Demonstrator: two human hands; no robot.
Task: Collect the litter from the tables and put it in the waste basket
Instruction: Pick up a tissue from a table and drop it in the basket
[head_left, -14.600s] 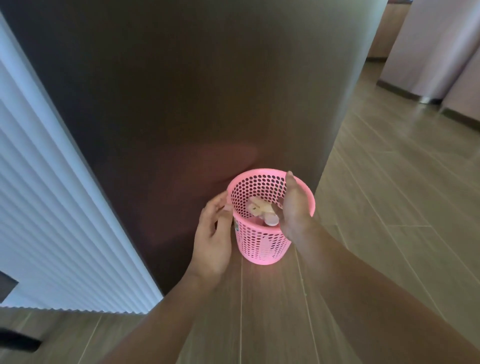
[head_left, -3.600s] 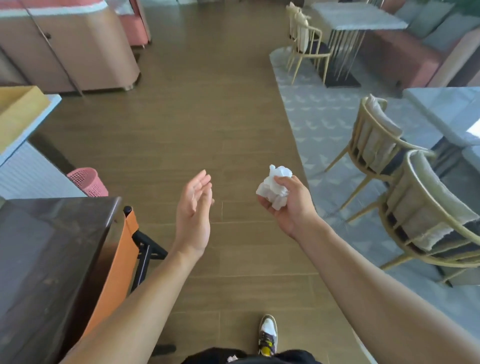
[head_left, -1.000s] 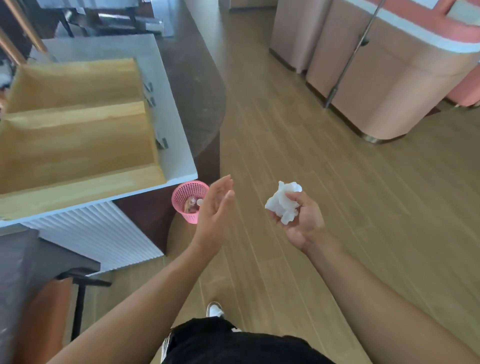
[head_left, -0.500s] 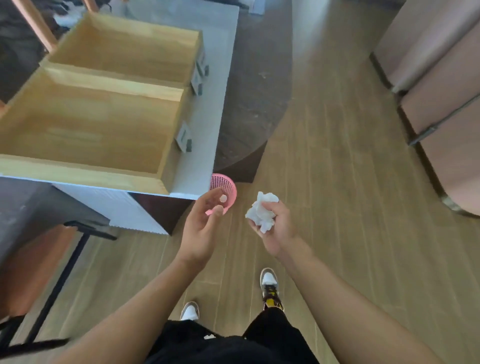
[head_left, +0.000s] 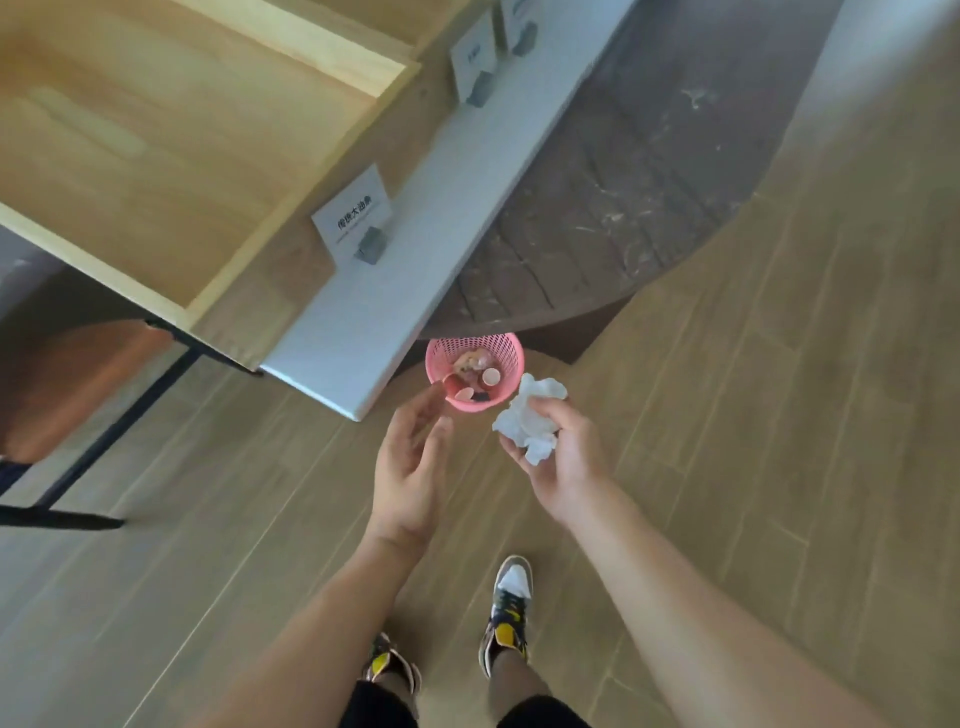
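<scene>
Gripping a crumpled tissue (head_left: 530, 421), the right hand (head_left: 558, 462) hovers beside the pink waste basket (head_left: 511, 358) (already holding litter); left hand (head_left: 410, 467) fingers spread, empty.

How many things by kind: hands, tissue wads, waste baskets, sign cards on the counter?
Hands: 2, left hand empty, right hand holding
Crumpled tissue: 1
Pink waste basket: 1
Sign cards: 3
Total: 7

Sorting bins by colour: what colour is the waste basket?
Pink, with a perforated mesh wall: waste basket, seen in the head view.
</scene>
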